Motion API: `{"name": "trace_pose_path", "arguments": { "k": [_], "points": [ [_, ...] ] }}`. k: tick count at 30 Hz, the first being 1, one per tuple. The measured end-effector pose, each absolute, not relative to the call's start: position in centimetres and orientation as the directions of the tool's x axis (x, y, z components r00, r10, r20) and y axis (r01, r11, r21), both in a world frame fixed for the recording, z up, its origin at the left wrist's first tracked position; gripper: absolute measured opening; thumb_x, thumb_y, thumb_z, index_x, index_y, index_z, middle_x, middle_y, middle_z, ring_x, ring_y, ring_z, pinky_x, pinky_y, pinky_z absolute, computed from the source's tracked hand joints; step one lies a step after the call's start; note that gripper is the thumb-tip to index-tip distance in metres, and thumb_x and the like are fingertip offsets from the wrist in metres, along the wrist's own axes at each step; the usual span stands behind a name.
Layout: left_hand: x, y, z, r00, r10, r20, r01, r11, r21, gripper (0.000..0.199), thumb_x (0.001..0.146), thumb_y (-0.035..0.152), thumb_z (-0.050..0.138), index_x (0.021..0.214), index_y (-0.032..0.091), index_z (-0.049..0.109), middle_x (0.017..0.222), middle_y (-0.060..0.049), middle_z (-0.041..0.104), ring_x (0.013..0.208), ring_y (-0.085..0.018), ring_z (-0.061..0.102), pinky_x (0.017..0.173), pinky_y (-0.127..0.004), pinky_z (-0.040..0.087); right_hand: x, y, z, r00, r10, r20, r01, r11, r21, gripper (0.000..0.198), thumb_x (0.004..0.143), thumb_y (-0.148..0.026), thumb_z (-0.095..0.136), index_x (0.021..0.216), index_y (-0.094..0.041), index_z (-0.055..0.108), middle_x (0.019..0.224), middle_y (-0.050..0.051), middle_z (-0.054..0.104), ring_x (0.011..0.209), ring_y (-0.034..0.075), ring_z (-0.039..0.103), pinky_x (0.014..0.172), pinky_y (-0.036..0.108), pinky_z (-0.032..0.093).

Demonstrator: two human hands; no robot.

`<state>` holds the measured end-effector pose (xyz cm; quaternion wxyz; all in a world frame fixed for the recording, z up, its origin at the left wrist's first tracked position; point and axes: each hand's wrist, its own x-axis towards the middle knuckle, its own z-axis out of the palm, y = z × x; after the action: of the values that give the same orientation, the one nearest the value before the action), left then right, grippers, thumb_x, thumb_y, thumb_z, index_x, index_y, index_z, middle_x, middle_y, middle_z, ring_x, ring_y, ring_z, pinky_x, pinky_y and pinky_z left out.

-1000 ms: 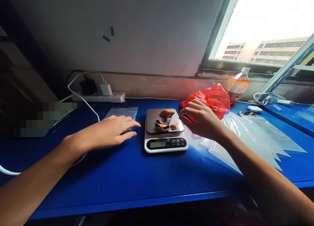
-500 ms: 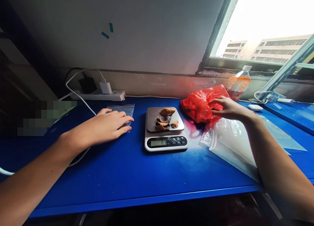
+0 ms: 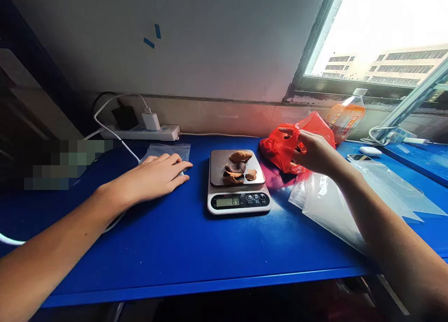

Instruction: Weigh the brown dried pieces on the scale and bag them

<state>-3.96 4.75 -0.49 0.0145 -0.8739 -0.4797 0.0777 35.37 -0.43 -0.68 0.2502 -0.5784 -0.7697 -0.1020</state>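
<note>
A white kitchen scale (image 3: 240,203) stands in the middle of the blue table, its display reading 8.9. Several brown, dried, curled pieces (image 3: 241,156) lie on its metal plate. To the left, my left hand (image 3: 157,175) rests with fingers stretched out on a small clear zip bag (image 3: 175,150), partly covering it. Right of the scale sits a crumpled red plastic bag (image 3: 276,147), its mouth partly spread and dark brown bits showing inside. My right hand (image 3: 320,154) has its fingers closed on the edge of that bag; the fingertips are partly hidden.
Large clear plastic bags (image 3: 332,205) lie under my right forearm. An orange drink bottle (image 3: 346,116) stands behind the red bag, near a white earbud case (image 3: 370,151). At the back left is a power strip (image 3: 140,133) with chargers and a white cable (image 3: 122,142).
My right hand has pulled at the red bag, so its mouth opens wider and brown contents show. My left hand stays on the zip bag. The view has shifted slightly.
</note>
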Motion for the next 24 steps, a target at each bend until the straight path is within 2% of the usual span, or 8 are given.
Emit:
{"name": "trace_pose_path", "arguments": {
  "k": [3,6,10,14,19,22,24],
  "points": [
    [-4.0,4.7,-0.8,0.518,0.847,-0.119,0.843,-0.529,-0.096,0.063,0.093,0.052,0.028,0.147,0.025,0.047,0.141,-0.012,0.053,0.128,-0.034,0.049,0.107,-0.053,0.036,34.8,-0.7,-0.7,-0.231,0.852,0.470,0.947,0.308,-0.093,0.015,0.083,-0.025,0.051,0.076,-0.017,0.062,0.072,0.005,0.062,0.059,0.013,0.049,0.057,0.029,0.038],
    [-4.0,4.5,-1.0,0.531,0.840,-0.111,0.835,-0.541,-0.096,0.063,0.093,0.052,0.029,0.146,0.024,0.047,0.142,-0.012,0.053,0.129,-0.034,0.047,0.109,-0.053,0.034,33.9,-1.1,-0.5,-0.239,0.843,0.482,0.951,0.302,-0.057,0.025,0.087,-0.030,0.049,0.066,-0.018,0.054,0.063,0.003,0.054,0.055,0.011,0.041,0.055,0.028,0.033],
    [-3.9,4.2,-1.1,0.567,0.819,-0.092,0.815,-0.573,-0.087,0.060,0.093,0.052,0.031,0.144,0.026,0.050,0.141,-0.010,0.053,0.130,-0.032,0.046,0.110,-0.053,0.032,32.7,-1.5,-0.4,-0.288,0.864,0.413,0.946,0.324,-0.018,0.022,0.088,-0.026,0.049,0.068,-0.018,0.052,0.066,0.003,0.056,0.057,0.011,0.041,0.058,0.029,0.032],
    [-3.4,3.7,-1.2,0.592,0.801,-0.092,0.797,-0.599,-0.082,0.058,0.094,0.050,0.032,0.144,0.026,0.051,0.143,-0.010,0.053,0.132,-0.032,0.046,0.111,-0.053,0.032,32.2,-1.4,-0.4,-0.287,0.894,0.345,0.944,0.325,-0.055,0.020,0.087,-0.025,0.051,0.067,-0.019,0.051,0.066,0.003,0.057,0.056,0.011,0.041,0.057,0.030,0.031],
    [-2.9,3.0,-1.2,0.627,0.773,-0.096,0.772,-0.633,-0.057,0.057,0.095,0.048,0.033,0.144,0.024,0.051,0.142,-0.012,0.053,0.129,-0.032,0.049,0.110,-0.052,0.035,33.7,-1.1,-0.1,-0.256,0.890,0.376,0.951,0.303,-0.068,0.019,0.085,-0.026,0.052,0.067,-0.019,0.049,0.069,0.004,0.059,0.059,0.012,0.046,0.058,0.029,0.034],
    [-2.9,2.8,-1.2,0.630,0.770,-0.099,0.769,-0.637,-0.060,0.058,0.095,0.047,0.034,0.144,0.022,0.051,0.143,-0.013,0.053,0.131,-0.032,0.049,0.111,-0.053,0.034,35.5,-0.8,-0.2,-0.130,0.896,0.426,0.969,0.205,-0.137,0.002,0.080,-0.017,0.053,0.082,-0.018,0.054,0.078,0.007,0.063,0.066,0.014,0.052,0.060,0.028,0.037],
    [-3.0,2.9,-1.3,0.632,0.768,-0.103,0.767,-0.639,-0.052,0.058,0.095,0.047,0.035,0.145,0.022,0.050,0.144,-0.013,0.052,0.133,-0.032,0.047,0.112,-0.053,0.033,36.5,-0.5,-0.6,-0.068,0.891,0.449,0.968,0.168,-0.186,0.020,0.077,-0.011,0.052,0.097,-0.016,0.055,0.087,0.010,0.066,0.073,0.016,0.055,0.064,0.028,0.039]
  ]
}}
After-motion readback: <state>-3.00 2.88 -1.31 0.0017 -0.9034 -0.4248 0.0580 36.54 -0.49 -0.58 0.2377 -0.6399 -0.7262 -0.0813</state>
